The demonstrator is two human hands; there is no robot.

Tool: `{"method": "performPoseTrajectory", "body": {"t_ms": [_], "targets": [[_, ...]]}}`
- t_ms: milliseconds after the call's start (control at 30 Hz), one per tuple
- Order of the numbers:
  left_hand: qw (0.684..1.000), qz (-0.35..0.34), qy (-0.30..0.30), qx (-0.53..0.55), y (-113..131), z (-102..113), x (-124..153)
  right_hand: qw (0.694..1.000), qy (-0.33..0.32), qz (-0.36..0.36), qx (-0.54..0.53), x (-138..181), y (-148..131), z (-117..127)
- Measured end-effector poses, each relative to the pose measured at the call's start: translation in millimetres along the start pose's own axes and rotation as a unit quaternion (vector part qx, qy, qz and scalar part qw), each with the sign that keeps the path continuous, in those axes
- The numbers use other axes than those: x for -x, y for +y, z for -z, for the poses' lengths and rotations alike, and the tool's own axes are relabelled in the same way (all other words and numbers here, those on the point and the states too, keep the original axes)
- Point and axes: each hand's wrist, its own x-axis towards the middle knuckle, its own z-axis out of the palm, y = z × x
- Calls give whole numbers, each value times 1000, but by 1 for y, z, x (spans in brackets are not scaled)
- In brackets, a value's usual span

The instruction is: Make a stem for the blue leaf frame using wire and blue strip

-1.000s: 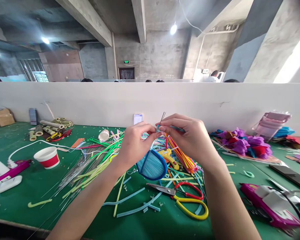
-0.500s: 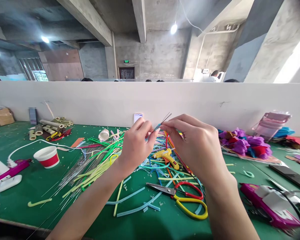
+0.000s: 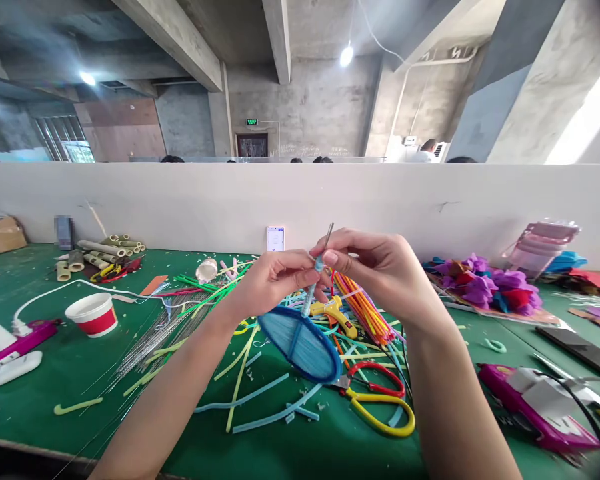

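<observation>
A blue leaf-shaped piece [image 3: 310,350] with a dark fuzzy rim and a midrib hangs below my hands, tilted down to the right. Its stem [image 3: 308,301] is wrapped in light blue, and thin bare wires [image 3: 329,233] stick out at the top. My left hand [image 3: 277,277] pinches the wrapped stem between thumb and fingers. On the same stem, slightly higher, the fingertips of my right hand [image 3: 373,260] are closed. Behind the leaf lies a yellow glue gun [image 3: 334,313]. Scissors with red and yellow handles [image 3: 380,400] lie below, their blades partly hidden by the leaf.
Pipe cleaners [image 3: 240,387] and thin wires [image 3: 140,357] litter the green table [image 3: 180,440]. A paper cup [image 3: 93,315] and bamboo pieces [image 3: 105,250] stand left. Power strips [image 3: 535,407] lie at both sides. Purple flowers [image 3: 480,287] are at the right, before a white partition [image 3: 205,200].
The leaf-shaped piece has come into view beneath my hands, its stem turned more upright. My right hand has moved slightly left, its fingers rolled round the stem.
</observation>
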Motion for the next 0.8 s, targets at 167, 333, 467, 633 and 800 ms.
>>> {"method": "performPoseTrajectory", "body": {"t_ms": [167, 333, 467, 633, 800], "targets": [[992, 9, -103, 68, -8, 4, 1, 998, -33, -6, -51, 3, -3, -6], [993, 22, -2, 119, -21, 2, -4, 998, 55, 18, 5, -5, 8, -1], [988, 47, 77, 122, -23, 9, -6, 994, 87, 31, 57, -8, 12, 0], [992, 36, 99, -69, -14, 1, -4, 983, 122, 40, 133, -7, 10, -8], [957, -34, 211, -194, -14, -22, -3, 977, 139, 31, 159, -7, 10, -11]]}}
